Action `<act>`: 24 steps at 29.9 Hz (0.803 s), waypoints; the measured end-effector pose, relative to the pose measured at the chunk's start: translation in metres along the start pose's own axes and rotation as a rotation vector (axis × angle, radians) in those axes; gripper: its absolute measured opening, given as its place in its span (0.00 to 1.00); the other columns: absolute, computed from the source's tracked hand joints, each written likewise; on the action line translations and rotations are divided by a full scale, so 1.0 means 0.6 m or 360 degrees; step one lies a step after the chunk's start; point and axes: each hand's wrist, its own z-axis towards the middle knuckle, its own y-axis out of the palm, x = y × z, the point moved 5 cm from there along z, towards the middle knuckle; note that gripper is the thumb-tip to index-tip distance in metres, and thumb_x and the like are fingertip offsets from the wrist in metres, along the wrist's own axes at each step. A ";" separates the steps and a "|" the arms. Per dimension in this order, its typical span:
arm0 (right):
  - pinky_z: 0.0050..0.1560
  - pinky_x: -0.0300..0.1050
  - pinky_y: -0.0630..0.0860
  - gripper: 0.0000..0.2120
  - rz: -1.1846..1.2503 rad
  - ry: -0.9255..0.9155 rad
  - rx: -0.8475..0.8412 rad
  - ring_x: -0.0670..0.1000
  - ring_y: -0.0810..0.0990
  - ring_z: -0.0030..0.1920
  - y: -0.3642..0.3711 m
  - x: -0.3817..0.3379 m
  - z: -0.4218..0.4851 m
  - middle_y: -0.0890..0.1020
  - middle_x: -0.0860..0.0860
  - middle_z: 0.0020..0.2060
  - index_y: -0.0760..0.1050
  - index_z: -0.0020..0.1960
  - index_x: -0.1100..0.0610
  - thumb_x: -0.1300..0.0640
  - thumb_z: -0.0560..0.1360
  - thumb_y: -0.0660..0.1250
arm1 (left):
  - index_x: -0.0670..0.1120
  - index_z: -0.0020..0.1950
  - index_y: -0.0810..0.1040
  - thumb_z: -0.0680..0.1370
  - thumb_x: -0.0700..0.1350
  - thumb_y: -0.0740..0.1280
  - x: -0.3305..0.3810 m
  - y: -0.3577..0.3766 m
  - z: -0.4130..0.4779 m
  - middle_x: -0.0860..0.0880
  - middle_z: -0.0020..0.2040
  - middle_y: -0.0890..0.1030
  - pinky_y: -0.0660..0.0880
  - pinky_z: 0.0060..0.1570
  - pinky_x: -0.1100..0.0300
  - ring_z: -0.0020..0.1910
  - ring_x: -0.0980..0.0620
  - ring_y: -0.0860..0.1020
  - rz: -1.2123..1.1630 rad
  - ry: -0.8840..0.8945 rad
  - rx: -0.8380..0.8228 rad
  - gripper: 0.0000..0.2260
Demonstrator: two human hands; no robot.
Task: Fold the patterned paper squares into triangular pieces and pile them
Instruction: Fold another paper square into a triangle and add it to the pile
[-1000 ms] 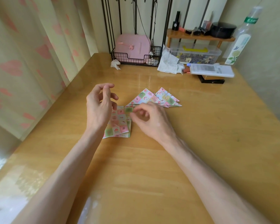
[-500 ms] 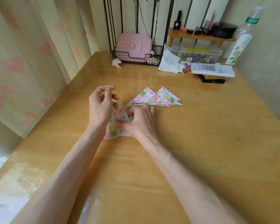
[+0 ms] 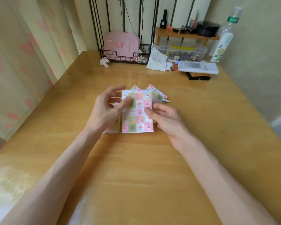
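Observation:
A patterned paper square (image 3: 137, 114) with pink, green and cream checks is held up flat above the wooden table (image 3: 136, 168). My right hand (image 3: 165, 118) pinches its right edge, thumb on top. At the sheet's upper left my left hand (image 3: 108, 109) touches it with the thumb, fingers spread and relaxed. Beneath my left hand the stack of unfolded squares (image 3: 113, 129) shows only at its near corner. Behind the sheet lie the folded triangular pieces (image 3: 159, 96), overlapping, partly hidden.
At the back edge stand a black wire basket (image 3: 125, 56) with a pink case, crumpled tissues (image 3: 157, 61), a clear plastic box (image 3: 182, 52), a white packet (image 3: 198, 67) on a dark box, and a spray bottle (image 3: 224, 39). A curtain hangs at the left.
My right hand has lifted one square off the stack and brought it up to the right. The left hand has come off the stack and now touches the lifted sheet.

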 end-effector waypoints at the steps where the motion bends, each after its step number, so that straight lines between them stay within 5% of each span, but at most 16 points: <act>1: 0.49 0.37 0.74 0.10 -0.0002 0.0011 0.0010 0.40 0.80 0.41 -0.014 0.001 -0.005 0.87 0.49 0.50 0.83 0.55 0.52 0.49 0.76 0.75 | 0.51 0.65 0.80 0.77 0.49 0.75 0.002 0.010 -0.005 0.51 0.49 0.85 0.76 0.42 0.67 0.45 0.57 0.83 -0.0124 -0.0068 -0.0087 0.17; 6: 0.49 0.41 0.78 0.03 0.0023 -0.0416 0.0257 0.44 0.83 0.43 -0.075 -0.018 -0.030 0.87 0.50 0.44 0.83 0.48 0.56 0.58 0.76 0.76 | 0.47 0.63 0.81 0.76 0.42 0.76 0.012 0.039 -0.019 0.50 0.47 0.87 0.77 0.49 0.56 0.46 0.56 0.83 -0.0215 -0.0025 -0.0263 0.15; 9: 0.47 0.44 0.76 0.05 -0.0632 -0.1196 0.0563 0.47 0.82 0.45 -0.107 -0.052 -0.061 0.85 0.45 0.43 0.83 0.46 0.53 0.63 0.74 0.75 | 0.49 0.64 0.80 0.73 0.40 0.79 0.024 0.046 -0.023 0.53 0.51 0.83 0.75 0.46 0.50 0.50 0.55 0.81 -0.0088 0.0216 -0.0284 0.21; 12: 0.49 0.49 0.71 0.08 -0.1314 -0.1652 0.0597 0.54 0.80 0.49 -0.101 -0.050 -0.085 0.84 0.46 0.44 0.85 0.44 0.55 0.67 0.69 0.73 | 0.50 0.69 0.76 0.70 0.43 0.80 0.034 0.052 -0.031 0.52 0.60 0.78 0.75 0.49 0.57 0.57 0.53 0.78 0.0235 0.0578 -0.0384 0.29; 16: 0.47 0.49 0.67 0.12 -0.1610 -0.1627 0.0391 0.54 0.79 0.49 -0.086 -0.007 -0.075 0.83 0.45 0.43 0.85 0.44 0.53 0.67 0.66 0.73 | 0.53 0.60 0.81 0.72 0.49 0.79 0.027 0.074 -0.042 0.54 0.55 0.77 0.75 0.54 0.56 0.55 0.52 0.77 0.0759 0.0994 -0.0509 0.18; 24: 0.55 0.51 0.72 0.09 -0.1310 -0.1117 0.0024 0.41 0.81 0.51 -0.109 0.016 -0.065 0.84 0.37 0.48 0.83 0.48 0.48 0.61 0.72 0.76 | 0.56 0.45 0.84 0.74 0.50 0.76 0.004 0.073 -0.043 0.61 0.46 0.81 0.79 0.39 0.50 0.46 0.56 0.80 0.0869 0.0946 -0.0654 0.03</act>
